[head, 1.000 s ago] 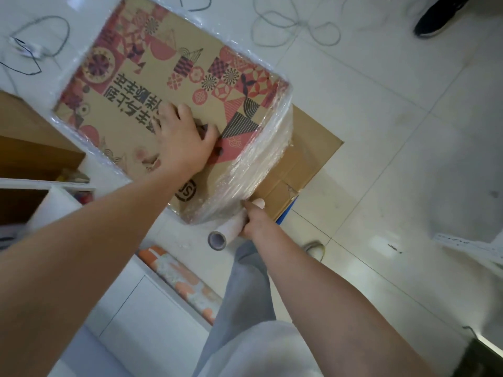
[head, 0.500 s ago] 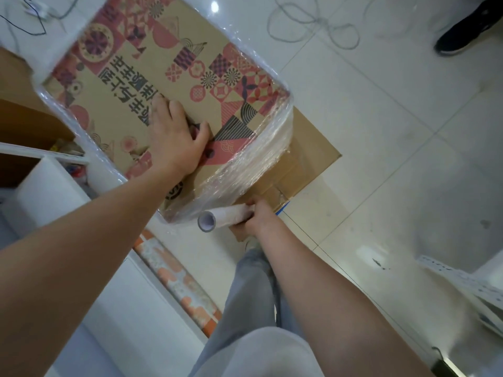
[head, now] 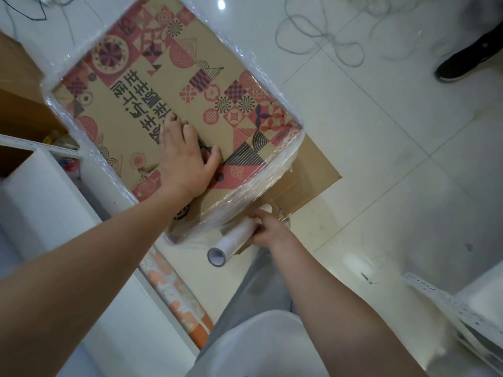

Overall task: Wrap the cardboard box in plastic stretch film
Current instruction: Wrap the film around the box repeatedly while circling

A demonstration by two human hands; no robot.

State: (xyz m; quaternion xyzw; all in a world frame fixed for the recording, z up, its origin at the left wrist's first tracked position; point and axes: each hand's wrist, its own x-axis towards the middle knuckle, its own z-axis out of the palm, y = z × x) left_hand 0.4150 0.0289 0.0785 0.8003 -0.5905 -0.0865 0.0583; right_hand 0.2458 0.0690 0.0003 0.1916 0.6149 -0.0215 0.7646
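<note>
At the far left, an open brown carton (head: 19, 110) and a white shelf unit (head: 40, 191) are sitting at the frame's edge, with a roll of orange-patterned paper (head: 177, 295) lying on the floor below them. The cardboard box (head: 174, 85), printed with red and dark geometric patterns and dark characters, is filling the upper left and middle of the view, tilted diagonally. The left hand (head: 187, 161) is pressing flat on its printed top face, fingers spread and open, gripping nothing. Clear plastic stretch film (head: 272, 170) is clinging in bunched, glossy bands around the box's edges, and is running down from the near right corner toward the film roll (head: 234, 240). The right hand (head: 269, 229) is closing its fingers around the far end of that pale tube, just beside the box's lower corner, while the tube's hollow near end is pointing toward the camera. A flattened sheet of brown cardboard (head: 313, 172) is lying on the white tiled floor (head: 381, 159) under the box's right corner. Further right, thin cables (head: 326, 36) are looping across the tiles, and a black shoe (head: 468, 61) is standing at the upper right edge.
</note>
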